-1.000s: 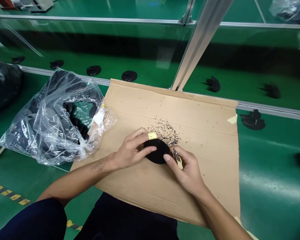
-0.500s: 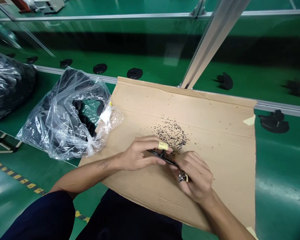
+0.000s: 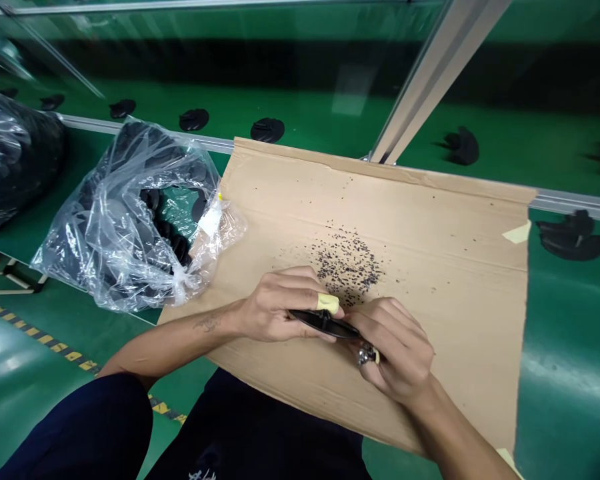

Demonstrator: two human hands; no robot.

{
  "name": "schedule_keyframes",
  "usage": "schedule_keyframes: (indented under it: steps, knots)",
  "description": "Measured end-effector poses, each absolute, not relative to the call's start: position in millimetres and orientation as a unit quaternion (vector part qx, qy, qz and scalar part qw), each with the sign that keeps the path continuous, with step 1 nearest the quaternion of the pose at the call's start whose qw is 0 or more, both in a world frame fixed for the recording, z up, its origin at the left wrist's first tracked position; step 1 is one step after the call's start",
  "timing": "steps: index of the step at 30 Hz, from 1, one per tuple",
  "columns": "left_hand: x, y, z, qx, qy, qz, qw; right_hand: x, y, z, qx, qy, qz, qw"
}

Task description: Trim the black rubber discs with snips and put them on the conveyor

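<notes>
Between my two hands is a thin black oval plastic part point(image 3: 325, 325), held above the cardboard and tilted, with a small raised piece on its face. My left hand point(image 3: 285, 307) pinches its left end; yellow tape wraps one finger. The fingers of my right hand point(image 3: 393, 347) are closed around the part's right end, and a shiny metal object, perhaps a ring or tool, shows at them. Whether that hand holds anything more is hidden. Just beyond the hands, many tiny black bits point(image 3: 350, 263) lie scattered on the cardboard sheet point(image 3: 460, 347).
At left lies a clear plastic bag point(image 3: 115, 233) with black parts inside, and farther left a fuller bag point(image 3: 17, 160). Several black parts, such as one point(image 3: 267, 130), sit on the green surface behind. A metal post point(image 3: 430, 80) rises past the sheet's back edge. Another part point(image 3: 570, 237) rests at right.
The black part has tilted so more of its broad face shows. Both hands keep hold of it, and the camera view has dipped slightly downward.
</notes>
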State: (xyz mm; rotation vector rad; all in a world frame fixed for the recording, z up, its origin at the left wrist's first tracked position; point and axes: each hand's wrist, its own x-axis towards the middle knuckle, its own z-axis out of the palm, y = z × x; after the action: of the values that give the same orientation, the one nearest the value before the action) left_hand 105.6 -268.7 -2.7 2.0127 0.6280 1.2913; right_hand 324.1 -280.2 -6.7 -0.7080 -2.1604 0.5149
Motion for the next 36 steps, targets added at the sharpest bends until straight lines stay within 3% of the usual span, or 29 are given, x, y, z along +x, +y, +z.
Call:
schedule_keyframes:
  steps: [7, 16, 24, 27, 36]
  knots:
    - [101, -266, 1, 0.803, 0.235, 0.434, 0.335, 324, -279, -7, -0.258, -0.861, 0.187, 0.397]
    - [101, -265, 2, 0.799, 0.229, 0.452, 0.323, 321, -279, -6, -0.247, -0.857, 0.214, 0.398]
    - [101, -271, 1, 0.747, 0.299, 0.446, 0.392, 323, -280, -6, -0.302, -0.805, 0.272, 0.431]
    - [98, -270, 3, 0.74, 0.332, 0.451, 0.372, 326, -273, -5, -0.355, -0.774, 0.277, 0.445]
    - [98, -267, 0, 0.794, 0.326, 0.401, 0.321, 331, -270, -11, -0.381, -0.867, 0.105, 0.304]
